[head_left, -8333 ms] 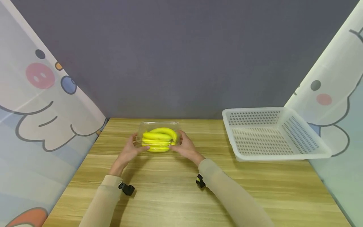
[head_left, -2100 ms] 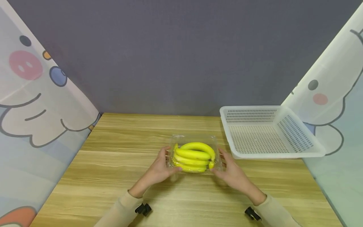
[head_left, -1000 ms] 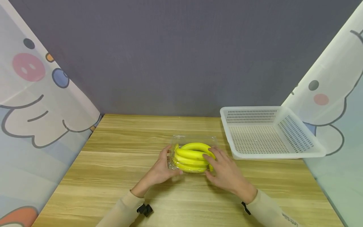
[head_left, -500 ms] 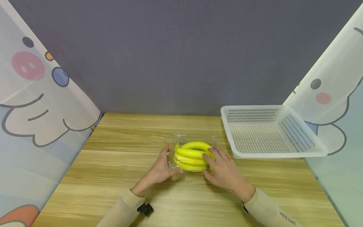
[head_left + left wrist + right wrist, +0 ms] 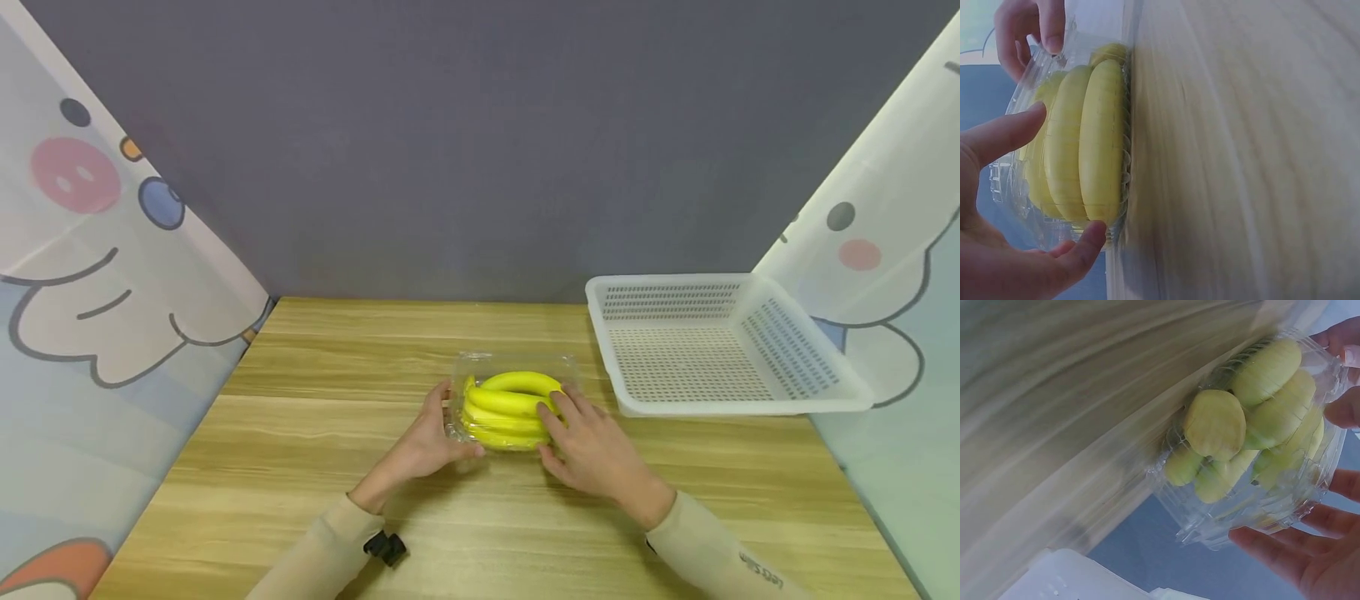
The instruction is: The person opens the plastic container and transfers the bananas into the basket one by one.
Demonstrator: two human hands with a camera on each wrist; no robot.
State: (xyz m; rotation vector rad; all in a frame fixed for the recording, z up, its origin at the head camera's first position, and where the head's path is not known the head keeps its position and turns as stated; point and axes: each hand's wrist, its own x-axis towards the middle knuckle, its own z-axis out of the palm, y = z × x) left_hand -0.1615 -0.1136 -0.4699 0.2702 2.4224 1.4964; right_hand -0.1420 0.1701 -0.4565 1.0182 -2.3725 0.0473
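Observation:
A clear plastic clamshell box (image 5: 517,363) with several yellow bananas (image 5: 508,405) inside sits mid-table in the head view. Its lid lies over the fruit. My left hand (image 5: 422,443) holds the box's left end, thumb at the front and fingers at the side. My right hand (image 5: 600,457) grips the right end, its fingers bent over the lid and the thumb at the front edge. In the right wrist view, the right fingers (image 5: 1322,544) touch the lid's rim, and the banana ends (image 5: 1215,425) show through the plastic wall.
To the right, at the back of the wooden table (image 5: 480,533), stands a white perforated basket (image 5: 742,408). Behind the table rises a dark grey panel (image 5: 480,167). Cartoon-printed sheets (image 5: 97,250) flank both sides.
Over the longer span, both hands brought the box from the back left toward the middle front. Then the right hand shifted from the right side onto the lid. The last half second shows little motion.

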